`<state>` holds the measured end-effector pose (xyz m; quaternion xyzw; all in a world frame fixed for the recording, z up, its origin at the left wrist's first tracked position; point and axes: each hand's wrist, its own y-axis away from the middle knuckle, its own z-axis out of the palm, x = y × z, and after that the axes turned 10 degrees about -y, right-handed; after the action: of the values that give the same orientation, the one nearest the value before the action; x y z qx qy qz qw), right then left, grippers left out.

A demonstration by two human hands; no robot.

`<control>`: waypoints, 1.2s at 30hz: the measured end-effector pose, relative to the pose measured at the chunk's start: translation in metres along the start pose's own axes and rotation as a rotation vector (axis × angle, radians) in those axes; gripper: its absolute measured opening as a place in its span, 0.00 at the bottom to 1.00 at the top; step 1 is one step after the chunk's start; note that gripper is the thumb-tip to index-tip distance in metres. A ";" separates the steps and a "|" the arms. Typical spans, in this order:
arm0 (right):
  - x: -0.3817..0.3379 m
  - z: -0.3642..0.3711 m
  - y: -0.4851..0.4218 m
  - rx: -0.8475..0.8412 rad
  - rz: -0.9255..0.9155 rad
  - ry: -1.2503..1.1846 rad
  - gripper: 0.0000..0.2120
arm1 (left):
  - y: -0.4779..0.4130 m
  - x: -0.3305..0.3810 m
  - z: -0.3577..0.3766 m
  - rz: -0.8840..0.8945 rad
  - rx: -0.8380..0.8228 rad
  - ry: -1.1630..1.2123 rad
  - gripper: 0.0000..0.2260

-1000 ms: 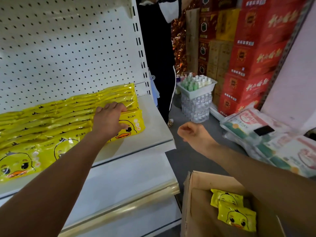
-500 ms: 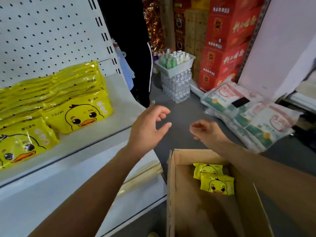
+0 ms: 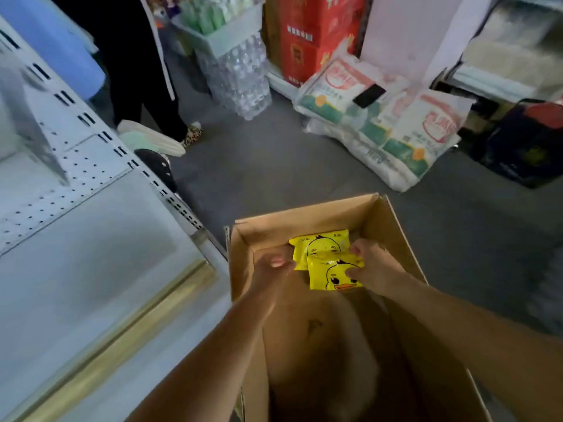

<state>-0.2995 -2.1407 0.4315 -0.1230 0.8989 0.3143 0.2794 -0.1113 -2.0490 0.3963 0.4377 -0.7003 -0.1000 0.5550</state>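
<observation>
An open cardboard box (image 3: 393, 226) stands on the floor below me. Two yellow duck-print wipe packs lie at its far end, one (image 3: 323, 243) behind and one (image 3: 333, 274) in front, overlapping. My left hand (image 3: 272, 269) is down inside the box and pinches the left edge of the packs. My right hand (image 3: 370, 266) grips the right edge of the front pack, thumb on its face. Both forearms reach into the box from below.
White shop shelving (image 3: 91, 233) with a gold front strip fills the left. A person's dark legs (image 3: 146, 77) stand beyond it. Shrink-wrapped water bottles (image 3: 240, 77), red cartons (image 3: 307, 35) and white sacks (image 3: 396, 129) with a black phone (image 3: 369, 95) line the far floor.
My view dropped from the shelf to the box. Both hands went down into it and took hold of the duck packs; the left hand had left the shelf's stacked packs.
</observation>
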 end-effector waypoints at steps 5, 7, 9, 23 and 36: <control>0.026 0.022 -0.043 -0.023 -0.008 0.282 0.28 | -0.056 -0.012 0.037 -0.048 0.020 -0.015 0.02; 0.036 0.035 -0.059 -0.031 -0.016 0.357 0.29 | -0.073 -0.013 0.050 -0.041 0.003 0.023 0.03; 0.043 0.048 -0.072 -0.015 -0.038 0.462 0.27 | -0.088 -0.018 0.063 -0.062 0.013 0.081 0.05; 0.057 0.079 -0.073 -0.039 -0.131 0.725 0.19 | -0.086 -0.030 0.080 -0.208 -0.082 0.132 0.23; 0.005 -0.011 0.015 -0.408 0.067 -0.517 0.10 | 0.022 -0.019 0.015 -0.118 -0.061 0.355 0.08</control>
<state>-0.3138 -2.1360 0.4431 -0.0630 0.7204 0.5177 0.4573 -0.1354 -2.0270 0.3918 0.4715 -0.5611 -0.0749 0.6762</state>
